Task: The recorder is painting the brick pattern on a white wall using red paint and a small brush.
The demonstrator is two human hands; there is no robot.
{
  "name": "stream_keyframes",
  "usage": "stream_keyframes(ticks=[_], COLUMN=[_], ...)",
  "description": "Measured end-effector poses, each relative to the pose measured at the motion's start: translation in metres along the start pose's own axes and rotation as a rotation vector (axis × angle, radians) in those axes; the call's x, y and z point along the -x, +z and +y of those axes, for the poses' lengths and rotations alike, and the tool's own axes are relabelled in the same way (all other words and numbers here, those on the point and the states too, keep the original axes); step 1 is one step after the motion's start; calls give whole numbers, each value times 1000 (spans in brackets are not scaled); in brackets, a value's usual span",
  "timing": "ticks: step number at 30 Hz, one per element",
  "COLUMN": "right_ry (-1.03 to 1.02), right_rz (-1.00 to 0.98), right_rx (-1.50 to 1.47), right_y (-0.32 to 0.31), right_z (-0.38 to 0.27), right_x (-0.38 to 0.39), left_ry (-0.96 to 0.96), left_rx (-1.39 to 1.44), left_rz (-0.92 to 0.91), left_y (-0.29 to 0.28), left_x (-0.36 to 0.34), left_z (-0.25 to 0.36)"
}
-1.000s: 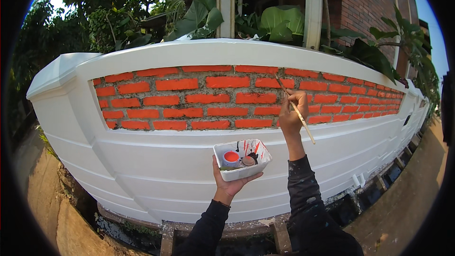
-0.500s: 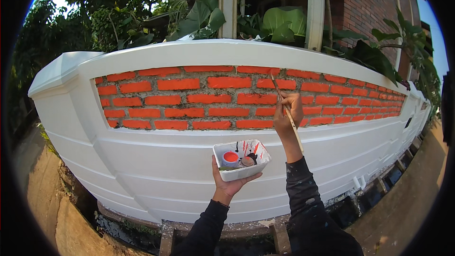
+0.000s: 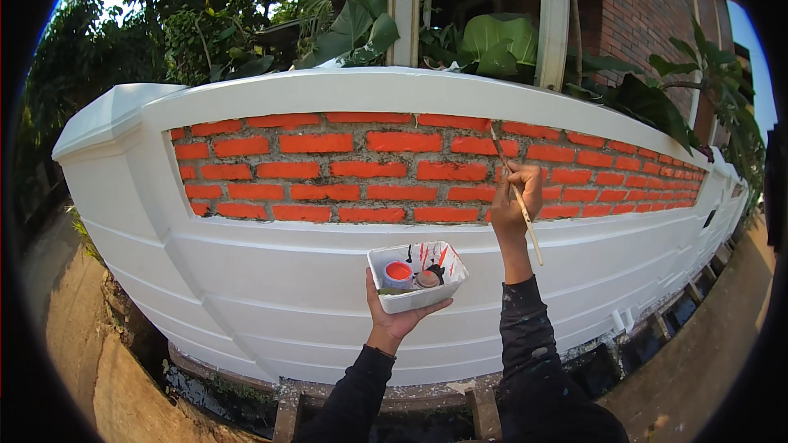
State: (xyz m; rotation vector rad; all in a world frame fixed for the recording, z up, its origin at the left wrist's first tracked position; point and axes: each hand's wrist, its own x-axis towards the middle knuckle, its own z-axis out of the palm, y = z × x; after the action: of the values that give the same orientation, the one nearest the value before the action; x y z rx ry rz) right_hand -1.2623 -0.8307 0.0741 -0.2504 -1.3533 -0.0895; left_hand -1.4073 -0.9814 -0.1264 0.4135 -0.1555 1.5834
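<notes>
Between the fingers of my right hand (image 3: pixel 519 190) is a thin paintbrush (image 3: pixel 529 226), its handle slanting down to the right. The brush tip meets the right end of an orange-red brick (image 3: pixel 454 122) in the top row of the panel. My left hand (image 3: pixel 394 321) grips a white plastic tub (image 3: pixel 410 302) from below and its left side, beneath the panel. Inside the tub sit a small cup of orange-red paint (image 3: pixel 398 273) and a second small round container (image 3: pixel 427 279) with a greyish top. Orange-red and black smears mark the tub's inner wall.
A white wall (image 3: pixel 271 279) frames the brick panel, with grey mortar between the bricks. Along its foot runs a drain (image 3: pixel 222 398) crossed by concrete bars. Leafy plants (image 3: pixel 497 41) and posts (image 3: pixel 554 25) rise behind the wall's top; paved ground (image 3: pixel 706 344) lies at right.
My right hand and the brush have moved slightly right, the tip shifting to the brick's right end. The view has shifted slightly; the tub stays in my left hand.
</notes>
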Motion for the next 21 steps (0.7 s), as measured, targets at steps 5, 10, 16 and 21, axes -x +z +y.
stream_keyframes(ticks=[5, 10, 16, 21], right_ry=[-156, -53, 413, 415], right_rz=[-163, -245, -407, -757], right_rx=[-80, -326, -537, -414], right_y=[46, 41, -47, -71], right_z=[-37, -68, -97, -103], right_x=[7, 12, -1, 8], left_ry=[-23, -34, -28, -22], left_rx=[24, 9, -3, -28], left_rz=[6, 4, -23, -25], left_y=[-4, -3, 1, -1], left_x=[-2, 5, 10, 19], left_z=[-8, -6, -1, 1])
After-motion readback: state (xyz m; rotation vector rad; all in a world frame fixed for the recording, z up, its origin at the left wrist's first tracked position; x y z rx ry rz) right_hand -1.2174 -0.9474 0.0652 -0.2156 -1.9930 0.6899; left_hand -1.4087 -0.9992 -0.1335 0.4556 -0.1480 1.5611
